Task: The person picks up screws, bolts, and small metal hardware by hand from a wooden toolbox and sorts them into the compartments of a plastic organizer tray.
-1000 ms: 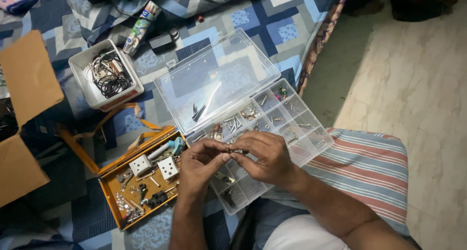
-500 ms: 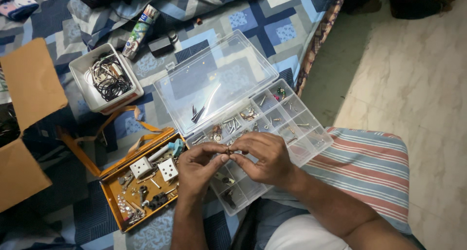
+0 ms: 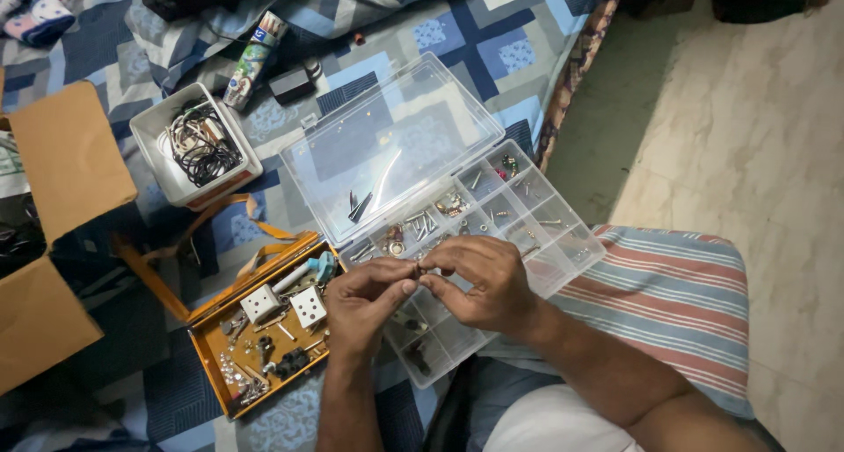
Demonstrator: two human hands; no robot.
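Note:
My left hand (image 3: 367, 301) and my right hand (image 3: 482, 282) meet fingertip to fingertip over the near half of a clear plastic compartment box (image 3: 563, 241). They pinch something very small between them; it is too small to identify. The box's clear lid (image 3: 396, 144) lies open behind it, and its compartments hold screws and other small metal parts. Just left of my left hand sits an open orange tin (image 3: 207, 333) with two white cube-shaped adapters (image 3: 262, 303), a light blue tool and small hardware.
A white tub of tangled cables (image 3: 195, 144) stands at the upper left, with a tube (image 3: 253, 58) and a small black block (image 3: 291, 84) behind it. A cardboard box (image 3: 61, 166) lies at the far left. A striped pillow (image 3: 668, 302) is on the right, beside tiled floor (image 3: 756, 135).
Both hands stay together over the box, with only slight finger movement. Nothing else has moved.

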